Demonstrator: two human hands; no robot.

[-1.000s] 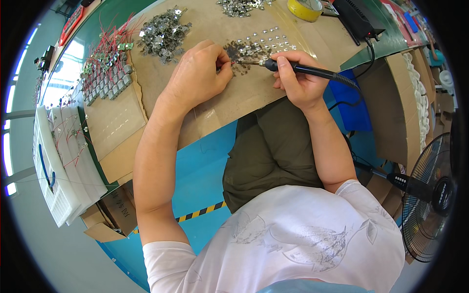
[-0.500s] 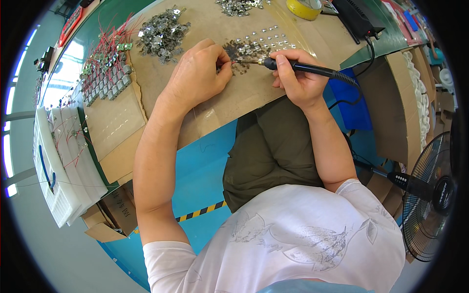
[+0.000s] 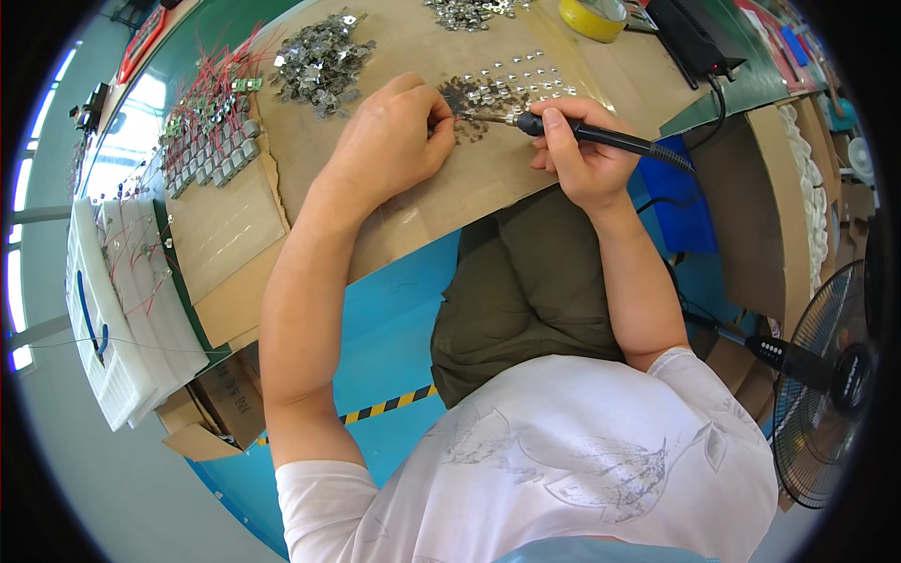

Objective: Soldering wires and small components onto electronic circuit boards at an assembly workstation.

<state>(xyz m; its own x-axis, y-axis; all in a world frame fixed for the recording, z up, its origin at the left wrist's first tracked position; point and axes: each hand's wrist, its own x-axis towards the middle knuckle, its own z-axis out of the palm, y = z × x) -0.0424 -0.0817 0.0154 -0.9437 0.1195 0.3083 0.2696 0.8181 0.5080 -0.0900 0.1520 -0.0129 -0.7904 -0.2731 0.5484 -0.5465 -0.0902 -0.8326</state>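
My right hand [image 3: 591, 159] is wrapped round the black handle of a soldering iron [image 3: 601, 137], gripped like a pen. The iron's metal tip points left, right beside the fingertips of my left hand [image 3: 399, 136]. That hand rests on the brown board, thumb and fingers pinched together; what lies between them is hidden. Around the tip, dark burnt specks [image 3: 460, 94] mark the board. Just beyond stand rows of small shiny metal pieces [image 3: 527, 77]. A heap of flat metal tabs [image 3: 324, 61] lies past my left hand.
Grey block-shaped parts with red wires [image 3: 221, 155] stand in rows at the left. White trays [image 3: 113, 328] lean beside the table. Yellow tape [image 3: 593, 19], a black corded box [image 3: 690, 39] and another metal heap [image 3: 474, 13] lie at the back. A fan [image 3: 826, 385] stands right.
The whole view has shifted slightly, with the table contents appearing a little further right. Both hands keep their grips, and the iron's tip stays at the left fingertips.
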